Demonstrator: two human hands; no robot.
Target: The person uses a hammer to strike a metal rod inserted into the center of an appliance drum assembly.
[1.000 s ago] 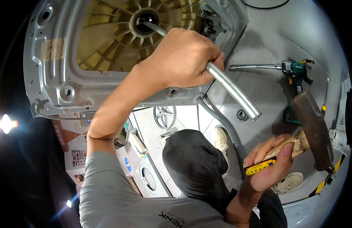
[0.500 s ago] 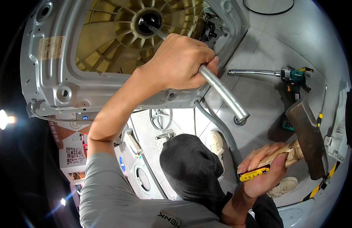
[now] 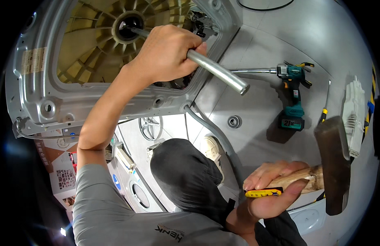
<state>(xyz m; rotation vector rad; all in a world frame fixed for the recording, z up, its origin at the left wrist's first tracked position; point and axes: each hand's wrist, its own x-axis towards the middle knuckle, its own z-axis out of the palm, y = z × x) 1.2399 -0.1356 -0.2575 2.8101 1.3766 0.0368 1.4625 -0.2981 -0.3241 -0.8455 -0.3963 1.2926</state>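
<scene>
My left hand (image 3: 167, 53) is closed round a metal rod (image 3: 220, 74), whose thin end reaches into the dark hub (image 3: 121, 25) of a ribbed, yellowish plastic tub (image 3: 89, 47). The tub shows through the opening in a grey metal washing machine panel (image 3: 87, 98). The rod's thick, blunt end points toward the lower right. My right hand (image 3: 276, 186) grips a hammer (image 3: 334, 168) by its wooden handle, with a yellow-and-black label showing near the thumb. Bare air separates the hammer's dark, heavy head from the rod's end.
On the tiled floor (image 3: 255, 104) lie a green cordless driver (image 3: 291, 82), a ring-shaped bearing (image 3: 234, 121), a screwdriver (image 3: 324, 111) and a white plastic part (image 3: 354, 119). A grey hose (image 3: 210, 126) curves past my shoe (image 3: 211, 149). A spoked pulley (image 3: 150, 129) and a belt (image 3: 266, 9) lie farther off.
The view has shifted, sliding the panel and floor things leftward. The rod's thick end has tilted upward relative to the hub. The hammer has moved farther from the rod, toward the lower right.
</scene>
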